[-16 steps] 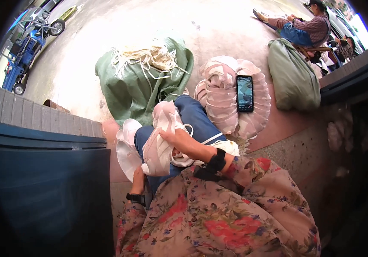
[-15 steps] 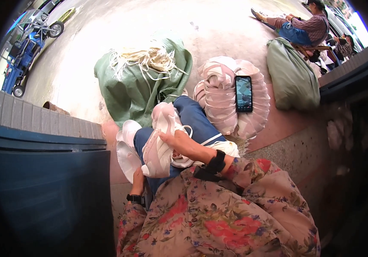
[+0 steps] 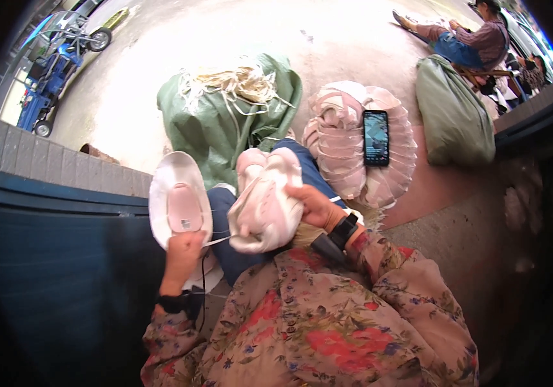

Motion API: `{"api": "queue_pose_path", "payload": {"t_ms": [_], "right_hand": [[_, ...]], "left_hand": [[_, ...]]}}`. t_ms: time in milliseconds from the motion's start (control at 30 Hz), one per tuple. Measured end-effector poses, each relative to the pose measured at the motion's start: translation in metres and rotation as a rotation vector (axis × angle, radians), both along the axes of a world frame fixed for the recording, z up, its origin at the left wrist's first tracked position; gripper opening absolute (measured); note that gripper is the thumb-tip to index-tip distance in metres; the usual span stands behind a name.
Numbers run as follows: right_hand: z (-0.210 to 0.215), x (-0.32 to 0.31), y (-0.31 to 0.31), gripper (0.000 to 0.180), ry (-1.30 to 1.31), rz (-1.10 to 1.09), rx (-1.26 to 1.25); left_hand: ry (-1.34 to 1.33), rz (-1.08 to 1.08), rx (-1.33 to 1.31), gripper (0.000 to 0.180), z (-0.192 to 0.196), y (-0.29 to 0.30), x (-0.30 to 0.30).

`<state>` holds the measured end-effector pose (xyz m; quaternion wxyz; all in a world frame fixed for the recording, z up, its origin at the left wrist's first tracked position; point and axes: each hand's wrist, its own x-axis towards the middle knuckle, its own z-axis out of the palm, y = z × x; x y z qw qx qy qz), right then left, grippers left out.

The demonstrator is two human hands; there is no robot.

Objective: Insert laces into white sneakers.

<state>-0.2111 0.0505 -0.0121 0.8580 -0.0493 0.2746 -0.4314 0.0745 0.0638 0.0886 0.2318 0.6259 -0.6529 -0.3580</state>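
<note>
In the head view, clamping the near end of a white shoe sole (image 3: 160,209) in the left hand (image 3: 183,255), beside blue trousers (image 3: 226,263); gripping a pink-and-white shoe upper (image 3: 265,205) by its right side with the right hand (image 3: 313,206). Beyond, showing a phone (image 3: 376,137) on bundled pink uppers (image 3: 336,145), right of a green sack (image 3: 202,132).

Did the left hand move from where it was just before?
Yes. The left hand has moved left, closer to the blue panel, and a little higher in the picture.
</note>
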Motion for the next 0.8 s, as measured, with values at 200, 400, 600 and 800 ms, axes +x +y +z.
{"api": "queue_pose_path", "payload": {"t_ms": [200, 400, 600, 800], "right_hand": [[-0.016, -0.013, -0.017, 0.033, 0.071, -0.052, 0.015], [-0.014, -0.005, -0.027, 0.033, -0.008, -0.08, -0.084], [-0.014, -0.002, -0.033, 0.034, 0.0, -0.032, -0.183], [-0.009, 0.006, -0.042, 0.025, 0.131, -0.058, -0.087]], "left_hand": [[-0.08, -0.016, 0.005, 0.042, -0.033, 0.022, -0.01], [0.095, -0.119, -0.06, 0.022, -0.035, 0.031, -0.041], [-0.01, -0.449, -0.105, 0.036, -0.03, 0.03, -0.062], [-0.22, -0.5, -0.14, 0.028, -0.036, 0.031, -0.071]]}}
